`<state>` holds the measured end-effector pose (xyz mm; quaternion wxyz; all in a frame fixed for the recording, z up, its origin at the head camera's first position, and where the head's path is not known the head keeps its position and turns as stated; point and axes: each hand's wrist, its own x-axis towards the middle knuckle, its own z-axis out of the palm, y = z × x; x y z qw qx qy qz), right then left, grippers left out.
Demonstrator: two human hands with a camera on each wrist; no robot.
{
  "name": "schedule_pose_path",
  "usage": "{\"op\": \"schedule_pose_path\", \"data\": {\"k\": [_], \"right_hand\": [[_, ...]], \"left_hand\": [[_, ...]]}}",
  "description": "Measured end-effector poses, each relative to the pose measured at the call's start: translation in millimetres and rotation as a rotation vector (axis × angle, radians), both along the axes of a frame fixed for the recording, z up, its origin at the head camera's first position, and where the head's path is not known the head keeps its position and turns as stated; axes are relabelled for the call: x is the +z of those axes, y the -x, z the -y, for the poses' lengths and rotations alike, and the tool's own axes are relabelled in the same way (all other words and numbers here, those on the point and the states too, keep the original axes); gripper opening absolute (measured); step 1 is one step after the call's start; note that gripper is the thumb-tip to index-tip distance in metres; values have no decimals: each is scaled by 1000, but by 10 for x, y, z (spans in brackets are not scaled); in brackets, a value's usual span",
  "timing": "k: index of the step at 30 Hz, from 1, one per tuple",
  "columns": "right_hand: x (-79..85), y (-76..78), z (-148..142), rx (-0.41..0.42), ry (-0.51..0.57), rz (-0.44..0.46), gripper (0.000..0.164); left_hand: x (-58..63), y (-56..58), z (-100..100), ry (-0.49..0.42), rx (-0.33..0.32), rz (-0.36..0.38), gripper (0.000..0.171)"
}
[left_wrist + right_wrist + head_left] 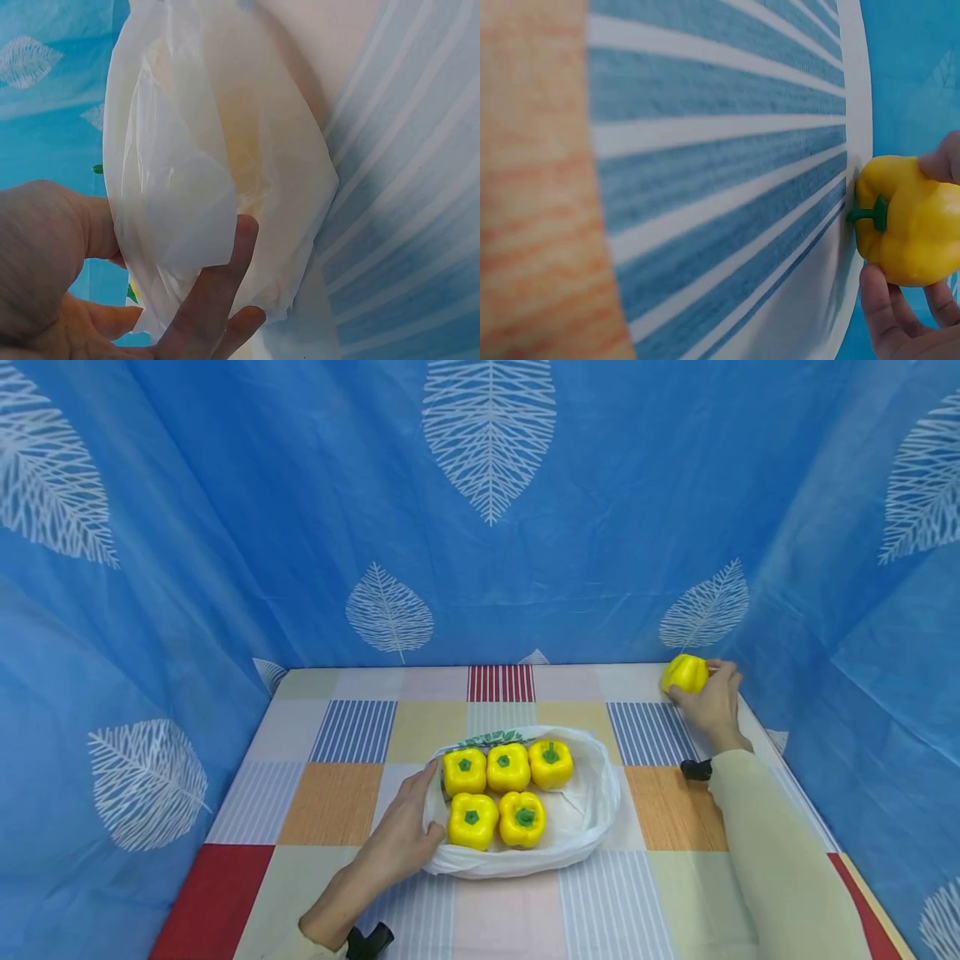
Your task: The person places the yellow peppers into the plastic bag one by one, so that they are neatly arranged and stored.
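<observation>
A white plastic bag (525,862) stands open at the middle of the table with several yellow bell peppers (472,821) inside, in two rows, green stems up. My left hand (405,827) holds the bag's left rim; in the left wrist view fingers (206,307) lie along the outside of the thin plastic (180,172). At the far right corner of the table, my right hand (711,702) grips another yellow bell pepper (686,674). The right wrist view shows this pepper (911,225) between thumb and fingers, its green stem turned toward the tabletop.
A patchwork-patterned cloth (337,802) covers the table. Blue curtains (600,527) with white leaf prints hang along the back and both sides, close to the table's edges. Dark wrist straps (696,769) show on both arms.
</observation>
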<state>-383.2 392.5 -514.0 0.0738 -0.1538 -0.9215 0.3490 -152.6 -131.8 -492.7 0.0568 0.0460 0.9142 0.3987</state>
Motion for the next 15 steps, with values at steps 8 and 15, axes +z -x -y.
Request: {"op": "schedule_pose_path", "data": {"k": [8,15], "right_hand": [[79,-179,115,68,-21,-63,103],[145,-365,145,166,-31,-161,101]], "left_hand": [[27,-48,-25,11,-1,0,99],[16,-36,-46,10,-10,-14,98]]}}
